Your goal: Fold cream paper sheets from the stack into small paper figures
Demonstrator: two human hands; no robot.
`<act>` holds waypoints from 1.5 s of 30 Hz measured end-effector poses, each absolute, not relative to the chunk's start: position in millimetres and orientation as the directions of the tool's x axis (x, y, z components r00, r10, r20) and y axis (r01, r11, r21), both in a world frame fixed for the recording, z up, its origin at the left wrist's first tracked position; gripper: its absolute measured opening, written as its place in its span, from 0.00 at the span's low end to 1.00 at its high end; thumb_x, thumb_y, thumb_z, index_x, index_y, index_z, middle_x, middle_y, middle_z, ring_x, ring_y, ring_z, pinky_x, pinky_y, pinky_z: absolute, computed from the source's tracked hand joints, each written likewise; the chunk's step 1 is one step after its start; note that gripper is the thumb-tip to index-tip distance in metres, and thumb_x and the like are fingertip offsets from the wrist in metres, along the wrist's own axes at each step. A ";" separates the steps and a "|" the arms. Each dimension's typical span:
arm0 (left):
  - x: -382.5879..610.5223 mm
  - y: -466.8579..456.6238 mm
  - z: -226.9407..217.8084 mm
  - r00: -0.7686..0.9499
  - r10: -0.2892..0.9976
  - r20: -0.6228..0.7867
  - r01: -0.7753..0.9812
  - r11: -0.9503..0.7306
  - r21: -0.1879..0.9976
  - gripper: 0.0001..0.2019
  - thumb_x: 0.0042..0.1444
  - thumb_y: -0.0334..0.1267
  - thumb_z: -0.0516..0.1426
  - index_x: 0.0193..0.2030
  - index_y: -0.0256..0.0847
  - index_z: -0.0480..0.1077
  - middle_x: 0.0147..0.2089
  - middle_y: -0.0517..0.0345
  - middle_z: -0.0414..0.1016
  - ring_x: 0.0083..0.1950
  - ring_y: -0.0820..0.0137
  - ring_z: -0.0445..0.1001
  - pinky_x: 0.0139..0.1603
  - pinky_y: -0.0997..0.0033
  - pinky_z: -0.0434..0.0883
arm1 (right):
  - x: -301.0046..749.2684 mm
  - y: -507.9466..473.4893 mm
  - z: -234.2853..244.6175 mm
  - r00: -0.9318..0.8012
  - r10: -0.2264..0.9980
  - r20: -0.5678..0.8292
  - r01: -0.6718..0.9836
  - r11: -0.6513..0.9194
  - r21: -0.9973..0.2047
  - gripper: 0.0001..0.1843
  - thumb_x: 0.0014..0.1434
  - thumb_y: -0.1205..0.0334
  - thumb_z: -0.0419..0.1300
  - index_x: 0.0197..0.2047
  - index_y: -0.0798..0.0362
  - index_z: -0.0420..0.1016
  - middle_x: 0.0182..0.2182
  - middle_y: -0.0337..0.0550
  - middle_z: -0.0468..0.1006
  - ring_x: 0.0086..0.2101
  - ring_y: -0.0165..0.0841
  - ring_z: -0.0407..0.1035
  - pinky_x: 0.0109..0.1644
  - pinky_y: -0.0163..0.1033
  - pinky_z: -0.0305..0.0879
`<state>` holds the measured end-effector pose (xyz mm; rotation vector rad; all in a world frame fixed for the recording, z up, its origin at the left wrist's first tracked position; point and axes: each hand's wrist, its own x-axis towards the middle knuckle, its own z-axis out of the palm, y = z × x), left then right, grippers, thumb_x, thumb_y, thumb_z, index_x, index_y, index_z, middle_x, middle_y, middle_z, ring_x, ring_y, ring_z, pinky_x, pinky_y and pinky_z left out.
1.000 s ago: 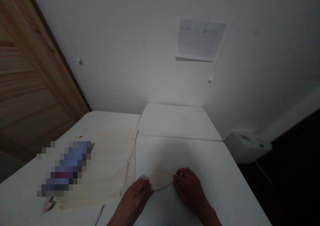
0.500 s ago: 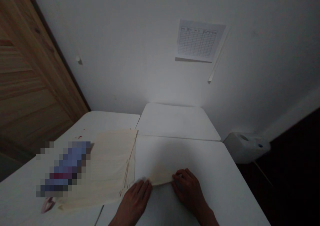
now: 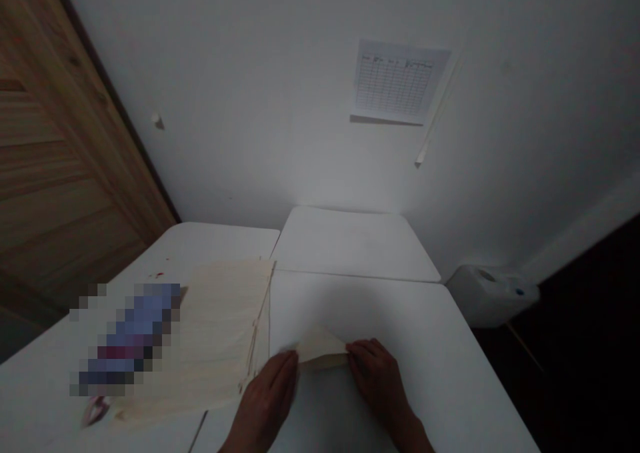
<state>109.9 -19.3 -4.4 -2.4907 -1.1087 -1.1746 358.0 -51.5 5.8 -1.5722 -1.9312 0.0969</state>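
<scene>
Pinching a small cream-coloured piece of thin, sheet-like material at its two ends, I have both hands low in the view, over a white table. The piece lies between them, right of the table's middle seam; its far edge comes to a blunt peak, and a darker band shows along the near side, like a fold or an underside. I cannot tell whether it is paper or cloth. My left hand, fingers drawn together, grips the left end; my right hand, fingers curled, grips the right end, though its thumb is hard to make out.

Just left of my left hand, a broad stack of cream sheets lies flat, its right edge uneven and layered. Beside the stack, farther left, sits a bluish object blurred into square blocks, and just below that, a small pinkish loop. A few red specks dot the table beyond.

Behind the table rises a pale wall with a printed grid sheet on it. A wooden door stands at far left; a white container sits at right, past the table's edge.
</scene>
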 end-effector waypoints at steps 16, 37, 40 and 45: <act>142.7 8.1 26.6 0.064 0.632 0.772 0.597 -0.645 0.478 0.06 0.61 0.36 0.56 0.40 0.40 0.74 0.37 0.55 0.81 0.37 0.67 0.80 0.42 0.68 0.78 | 331.0 -48.1 4.7 0.105 0.979 0.172 0.692 0.053 -0.720 0.16 0.64 0.55 0.52 0.50 0.47 0.76 0.32 0.43 0.82 0.31 0.37 0.77 0.38 0.38 0.69; 143.5 22.5 0.9 0.464 0.493 0.736 0.475 -0.840 0.263 0.12 0.62 0.30 0.50 0.44 0.42 0.74 0.43 0.52 0.80 0.44 0.66 0.79 0.44 0.64 0.78 | 336.3 -34.6 11.1 0.193 0.971 0.141 0.575 0.005 -0.818 0.22 0.57 0.60 0.58 0.56 0.50 0.68 0.33 0.40 0.81 0.24 0.33 0.73 0.32 0.36 0.68; 145.9 24.1 3.2 0.483 0.484 0.729 0.475 -0.845 0.246 0.12 0.62 0.31 0.50 0.43 0.42 0.74 0.43 0.52 0.80 0.45 0.66 0.79 0.45 0.65 0.78 | 344.1 -29.8 14.9 0.144 0.967 0.208 0.622 0.075 -0.780 0.23 0.58 0.59 0.58 0.57 0.49 0.68 0.41 0.42 0.80 0.24 0.30 0.71 0.33 0.36 0.69; 153.2 27.1 7.9 0.490 0.474 0.732 0.477 -0.848 0.230 0.12 0.63 0.31 0.50 0.42 0.42 0.75 0.42 0.52 0.80 0.44 0.66 0.79 0.44 0.65 0.78 | 354.0 -18.1 21.8 0.048 0.947 0.317 0.703 0.193 -0.685 0.14 0.61 0.62 0.55 0.49 0.50 0.75 0.41 0.43 0.79 0.32 0.32 0.73 0.39 0.36 0.70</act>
